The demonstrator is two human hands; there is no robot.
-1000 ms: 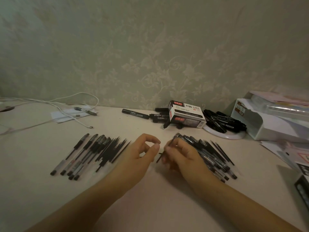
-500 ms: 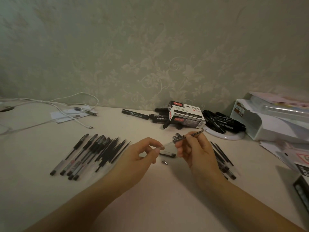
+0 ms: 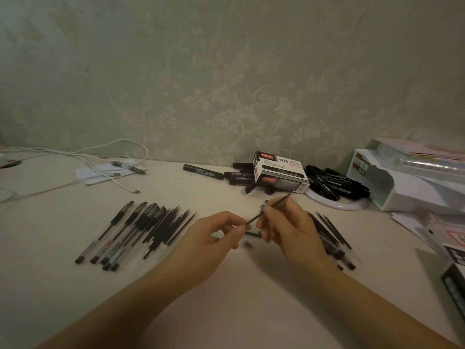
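Observation:
My right hand (image 3: 284, 227) pinches a thin dark pen refill (image 3: 276, 204) that slants up to the right, above the table. My left hand (image 3: 216, 238) pinches the refill's lower end between thumb and forefinger. Under the hands lie a short dark pen part (image 3: 253, 233) and a small pen tip (image 3: 247, 244). A row of pens and refills (image 3: 136, 230) lies to the left. Another pile of pens (image 3: 332, 238) lies to the right, partly hidden by my right hand.
A marker box (image 3: 280, 175) sits at the back among black markers (image 3: 203, 171), with more markers on a white disc (image 3: 337, 183). White cables (image 3: 100, 167) run at the back left. A white tray (image 3: 402, 182) and papers stand at the right.
My right hand lifted a pen from the right pile. Both hands took it apart, leaving a barrel piece and tip on the table. The refill now sits held between both hands.

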